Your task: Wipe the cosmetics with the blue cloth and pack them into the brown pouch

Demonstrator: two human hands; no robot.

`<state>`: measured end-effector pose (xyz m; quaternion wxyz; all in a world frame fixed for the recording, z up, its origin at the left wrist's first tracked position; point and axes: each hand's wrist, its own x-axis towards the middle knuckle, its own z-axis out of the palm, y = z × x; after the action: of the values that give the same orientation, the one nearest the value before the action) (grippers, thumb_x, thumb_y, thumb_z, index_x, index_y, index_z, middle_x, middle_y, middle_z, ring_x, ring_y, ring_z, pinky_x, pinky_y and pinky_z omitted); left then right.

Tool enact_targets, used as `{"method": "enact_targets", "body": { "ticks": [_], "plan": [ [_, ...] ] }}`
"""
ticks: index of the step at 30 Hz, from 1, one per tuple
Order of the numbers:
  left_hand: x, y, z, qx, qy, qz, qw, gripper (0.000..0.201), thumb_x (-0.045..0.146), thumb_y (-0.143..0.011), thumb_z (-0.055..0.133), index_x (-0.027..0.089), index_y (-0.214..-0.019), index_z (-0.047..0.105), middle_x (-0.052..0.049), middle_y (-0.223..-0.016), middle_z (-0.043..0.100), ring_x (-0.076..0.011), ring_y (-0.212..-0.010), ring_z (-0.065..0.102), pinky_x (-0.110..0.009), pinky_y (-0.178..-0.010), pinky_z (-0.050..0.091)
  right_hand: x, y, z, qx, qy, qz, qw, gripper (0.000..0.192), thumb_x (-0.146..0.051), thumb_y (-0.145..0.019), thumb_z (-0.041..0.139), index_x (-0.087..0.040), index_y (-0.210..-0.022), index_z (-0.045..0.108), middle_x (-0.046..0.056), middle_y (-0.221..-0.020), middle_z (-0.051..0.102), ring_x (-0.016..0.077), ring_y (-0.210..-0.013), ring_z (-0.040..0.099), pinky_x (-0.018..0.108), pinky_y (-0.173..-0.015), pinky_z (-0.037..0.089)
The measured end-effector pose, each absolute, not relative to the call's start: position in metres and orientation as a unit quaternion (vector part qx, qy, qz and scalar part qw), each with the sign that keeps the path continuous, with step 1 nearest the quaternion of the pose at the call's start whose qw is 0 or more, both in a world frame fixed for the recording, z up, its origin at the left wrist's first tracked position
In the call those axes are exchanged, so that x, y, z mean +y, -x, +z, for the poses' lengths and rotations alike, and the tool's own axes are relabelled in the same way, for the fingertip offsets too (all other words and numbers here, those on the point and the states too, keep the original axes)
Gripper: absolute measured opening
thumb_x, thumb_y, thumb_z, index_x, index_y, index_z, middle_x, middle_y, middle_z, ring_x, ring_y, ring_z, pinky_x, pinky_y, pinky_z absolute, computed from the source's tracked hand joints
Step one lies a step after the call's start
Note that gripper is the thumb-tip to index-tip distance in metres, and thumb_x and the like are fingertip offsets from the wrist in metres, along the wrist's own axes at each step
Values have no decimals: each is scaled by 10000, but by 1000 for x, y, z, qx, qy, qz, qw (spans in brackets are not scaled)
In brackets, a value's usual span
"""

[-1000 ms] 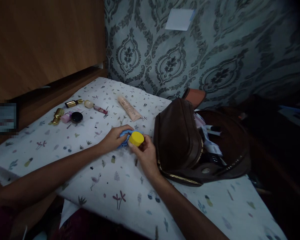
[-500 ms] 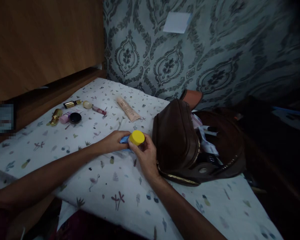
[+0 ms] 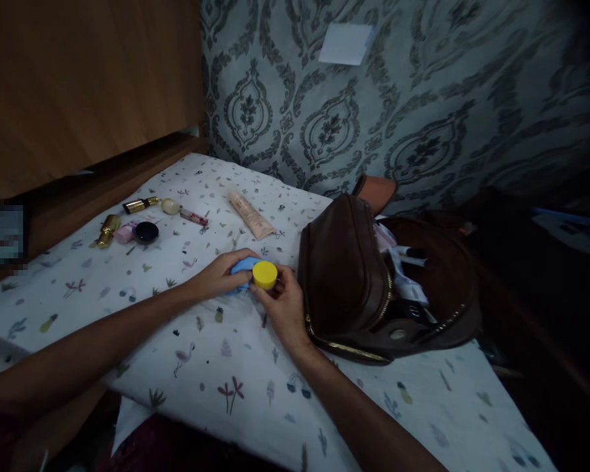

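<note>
My right hand (image 3: 288,311) grips a small round container with a yellow top (image 3: 265,274), thumb on the near side and fingers behind it. In my left hand (image 3: 220,276) is a bunched light-blue cloth (image 3: 244,265), pressed against the container's left side. Both hands are closed and meet just above the printed sheet (image 3: 187,406). Right beside my right hand stands an unzipped brown leather bag (image 3: 332,275), with a pale packet (image 3: 410,288) and dark items showing inside. A beige squeeze tube (image 3: 250,215) lies beyond my hands.
Farther left lie a black round compact (image 3: 146,232), a gold tube (image 3: 109,231), a lipstick (image 3: 141,204), a cream egg-shaped item (image 3: 170,206), and a lip gloss tube (image 3: 193,217). A wooden cabinet (image 3: 88,85) borders the left side, a patterned wall (image 3: 295,98) the back.
The yellow-topped container has shifted slightly left and tilted so more of its side shows. More of the blue cloth is visible against it, and my left fingers have moved up over the cloth.
</note>
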<state>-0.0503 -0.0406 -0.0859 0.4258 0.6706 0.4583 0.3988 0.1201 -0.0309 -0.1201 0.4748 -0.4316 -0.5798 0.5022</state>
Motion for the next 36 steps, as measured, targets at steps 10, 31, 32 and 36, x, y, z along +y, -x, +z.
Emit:
{"method": "enact_targets", "body": {
  "ticks": [10, 31, 32, 36],
  "plan": [
    [-38, 46, -97, 438, -727, 410, 334, 433, 410, -784, 725, 179, -1139, 636, -96, -1132, 673, -249, -1058, 609, -368, -966, 448, -33, -123, -123, -646, 439, 428, 454, 513, -345, -670, 706, -199, -1141, 564, 74, -1047, 679, 245, -938, 640, 381, -834, 514],
    [-38, 40, -96, 462, -638, 438, 434, 448, 603, -921, 481, 180, -797, 557, 19, -727, 526, -146, -724, 509, -258, -685, 427, -32, -121, -116, -562, 358, 525, 530, 484, -424, -750, 761, -238, -1153, 569, 57, -1156, 638, 216, -1077, 604, 389, -994, 477],
    [-39, 35, -97, 456, -605, 455, 468, 450, 618, -907, 499, 183, -818, 567, 13, -748, 554, -151, -742, 529, -264, -700, 445, -33, -120, -116, -563, 357, 522, 532, 529, -418, -738, 773, -242, -1190, 563, 68, -1229, 622, 228, -1146, 586, 408, -1040, 452],
    [-42, 14, -103, 412, -421, 497, 637, 478, 653, -879, 512, 194, -969, 611, -38, -862, 679, -207, -891, 629, -326, -808, 512, -34, -118, -116, -584, 361, 494, 534, 577, -381, -736, 782, -246, -1254, 565, 84, -1375, 553, 259, -1299, 502, 462, -1148, 349]
  ]
}}
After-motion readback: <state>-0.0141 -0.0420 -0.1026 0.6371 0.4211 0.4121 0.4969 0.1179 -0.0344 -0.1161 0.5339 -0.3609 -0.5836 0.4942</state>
